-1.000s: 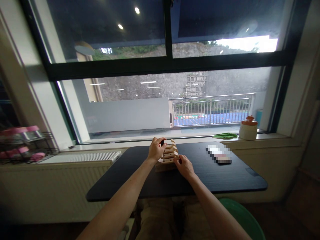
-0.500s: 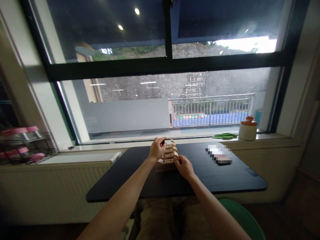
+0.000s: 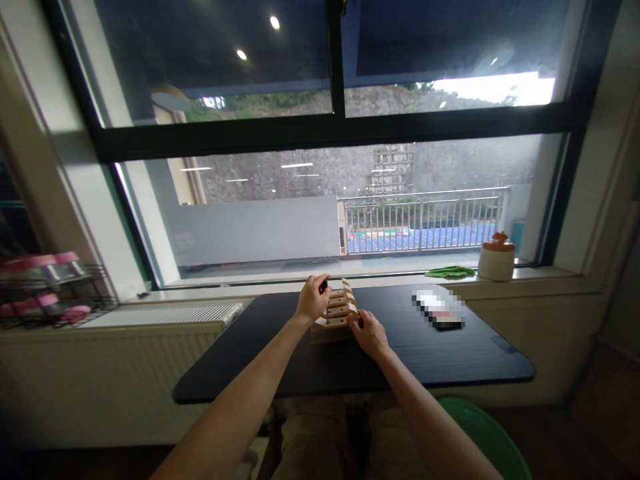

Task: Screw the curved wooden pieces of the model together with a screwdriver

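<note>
On the dark table [image 3: 240,360] stands a small light-wood slatted piece [image 3: 341,311], its cross slats holed and its right side curved with pale and brown bands. My left hand [image 3: 313,300] is closed at its left side around a small dark-handled tool, which looks like a screwdriver [image 3: 324,287]. A thin shaft seems to point down beneath the fingers toward the wood. My right hand [image 3: 369,333] grips the near right corner of the slatted piece, thumb and fingers against its edge. The fingers partly hide the wood's left and right ends.
A pixelated flat object [image 3: 440,310] lies at the table's right. On the sill are a green cloth [image 3: 451,272] and a white jar [image 3: 496,260] with an orange lid. A radiator [image 3: 165,317] and a rack of pink-lidded containers [image 3: 50,290] are left; a green stool [image 3: 483,433] is below right.
My left hand has shifted very slightly to the left and turned a little with the tool. My right hand and the wooden piece stay in place.
</note>
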Demonstrator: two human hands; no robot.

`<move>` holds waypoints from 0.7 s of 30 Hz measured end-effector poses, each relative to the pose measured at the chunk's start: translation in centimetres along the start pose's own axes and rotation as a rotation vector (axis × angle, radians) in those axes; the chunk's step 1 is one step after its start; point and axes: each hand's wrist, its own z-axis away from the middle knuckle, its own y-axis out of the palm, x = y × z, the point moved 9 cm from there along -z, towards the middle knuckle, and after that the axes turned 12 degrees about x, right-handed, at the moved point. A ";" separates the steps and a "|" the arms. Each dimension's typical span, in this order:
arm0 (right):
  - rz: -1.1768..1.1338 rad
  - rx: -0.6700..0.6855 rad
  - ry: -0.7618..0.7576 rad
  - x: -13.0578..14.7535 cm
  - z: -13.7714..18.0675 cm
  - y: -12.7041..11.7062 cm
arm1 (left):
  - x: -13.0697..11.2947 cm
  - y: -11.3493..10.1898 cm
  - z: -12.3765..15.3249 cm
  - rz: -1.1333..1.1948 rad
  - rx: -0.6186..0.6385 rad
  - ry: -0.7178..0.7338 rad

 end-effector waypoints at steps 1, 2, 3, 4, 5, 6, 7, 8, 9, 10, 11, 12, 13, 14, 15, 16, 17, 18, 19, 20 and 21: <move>0.000 0.003 0.000 0.0 0.0 0.0 | 0.1 -0.2 0.1 0.004 -0.017 -0.001; 0.000 0.006 0.002 -0.1 0.0 0.1 | 0.2 -0.3 0.3 0.011 -0.037 -0.006; 0.000 0.009 0.005 -0.1 0.0 0.1 | 0.3 -0.5 0.5 0.021 -0.059 -0.017; 0.000 0.012 0.008 -0.2 0.0 0.1 | 0.5 -0.7 0.6 0.035 -0.079 -0.032; 0.000 0.012 0.010 -0.2 0.0 0.1 | 0.6 -0.7 0.8 0.051 -0.093 -0.047; -0.001 0.013 0.011 -0.2 0.0 0.2 | 0.7 -0.8 0.9 0.066 -0.101 -0.061; -0.002 0.012 0.010 -0.2 0.0 0.1 | 0.8 -0.8 1.0 0.077 -0.102 -0.071; -0.002 0.012 0.010 -0.2 0.0 0.1 | 0.8 -0.7 1.0 0.082 -0.098 -0.074; -0.002 0.011 0.010 -0.2 0.0 0.1 | 0.7 -0.7 1.1 0.084 -0.094 -0.072; -0.002 0.011 0.011 -0.2 0.0 0.1 | 0.7 -0.7 1.1 0.083 -0.091 -0.071; -0.002 0.010 0.013 -0.2 0.0 0.1 | 0.6 -0.8 1.1 0.081 -0.089 -0.070; -0.003 0.011 0.015 -0.2 0.0 0.1 | 0.6 -0.8 1.1 0.081 -0.087 -0.068; -0.004 0.011 0.016 -0.2 0.0 0.1 | 0.6 -0.8 1.1 0.082 -0.082 -0.064; -0.006 0.011 0.016 -0.2 0.0 0.0 | 0.6 -0.8 1.0 0.083 -0.076 -0.059; -0.007 0.013 0.016 -0.1 0.0 0.0 | 0.6 -0.7 1.0 0.086 -0.067 -0.051; -0.006 0.014 0.016 -0.1 0.0 0.0 | 0.7 -0.6 0.9 0.090 -0.057 -0.043; -0.005 0.015 0.016 -0.1 0.0 0.0 | 0.7 -0.6 0.8 0.098 -0.046 -0.035; -0.002 0.015 0.016 0.0 0.0 0.0 | 0.7 -0.4 0.7 0.111 -0.036 -0.029; 0.000 0.015 0.016 0.0 0.0 0.0 | 0.7 -0.3 0.6 0.129 -0.025 -0.025; 0.002 0.014 0.015 0.0 0.0 -0.1 | 0.8 -0.2 0.5 0.151 -0.015 -0.025; 0.003 0.013 0.016 0.0 0.1 -0.1 | 0.8 -0.1 0.4 0.177 -0.005 -0.026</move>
